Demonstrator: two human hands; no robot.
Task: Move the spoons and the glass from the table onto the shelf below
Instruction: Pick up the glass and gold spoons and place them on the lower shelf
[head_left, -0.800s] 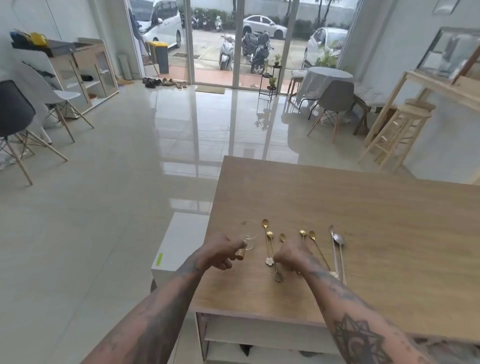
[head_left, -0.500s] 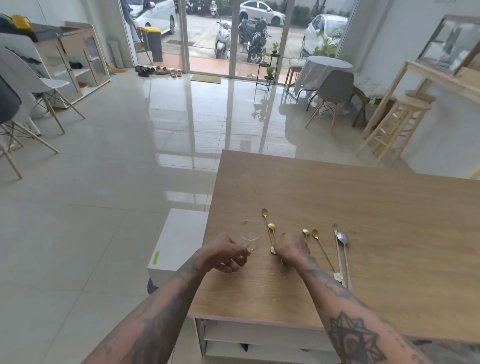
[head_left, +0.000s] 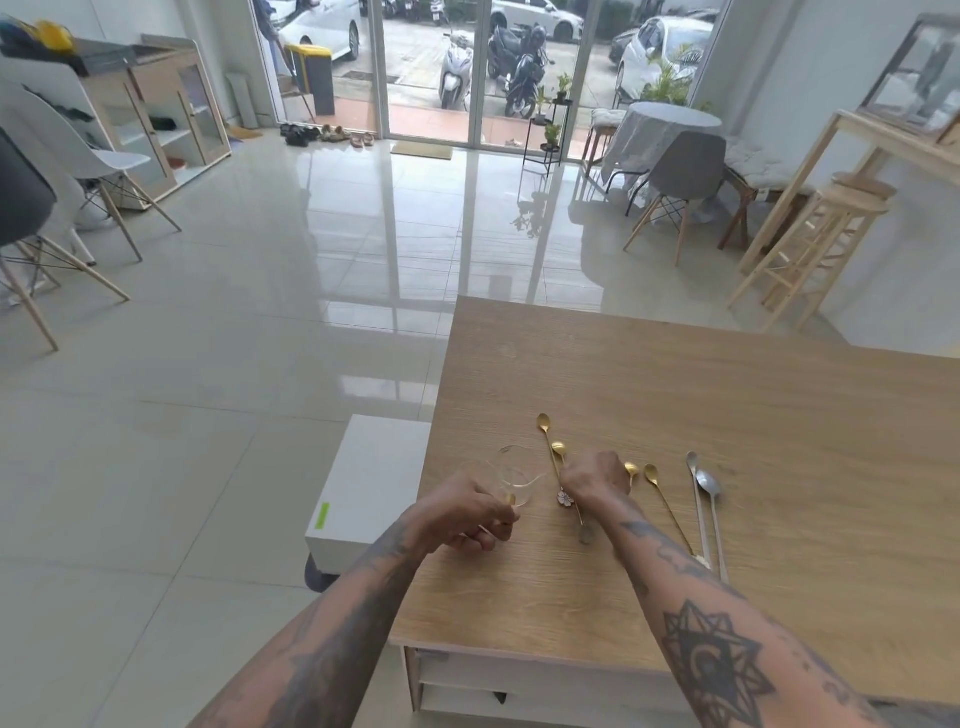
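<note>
My left hand (head_left: 467, 514) grips the base of a clear glass (head_left: 514, 475), which tilts just above the wooden table (head_left: 727, 405) near its left edge. My right hand (head_left: 595, 480) is curled down over the handles of the gold spoons (head_left: 550, 436) beside the glass, fingers pinched on one of them. Two more gold spoons (head_left: 652, 475) lie to the right of that hand. Two long silver spoons (head_left: 709, 488) lie further right. A white shelf (head_left: 519, 675) shows under the table's near edge.
A white box (head_left: 374, 483) stands on the floor against the table's left side. Chairs (head_left: 680, 176), wooden stools (head_left: 826, 234) and a cabinet (head_left: 156, 114) stand far off across the tiled floor.
My left hand has taken the glass and tipped it toward me. My right hand has slid forward over the gold spoons, covering one bowl. The view has dipped slightly.
</note>
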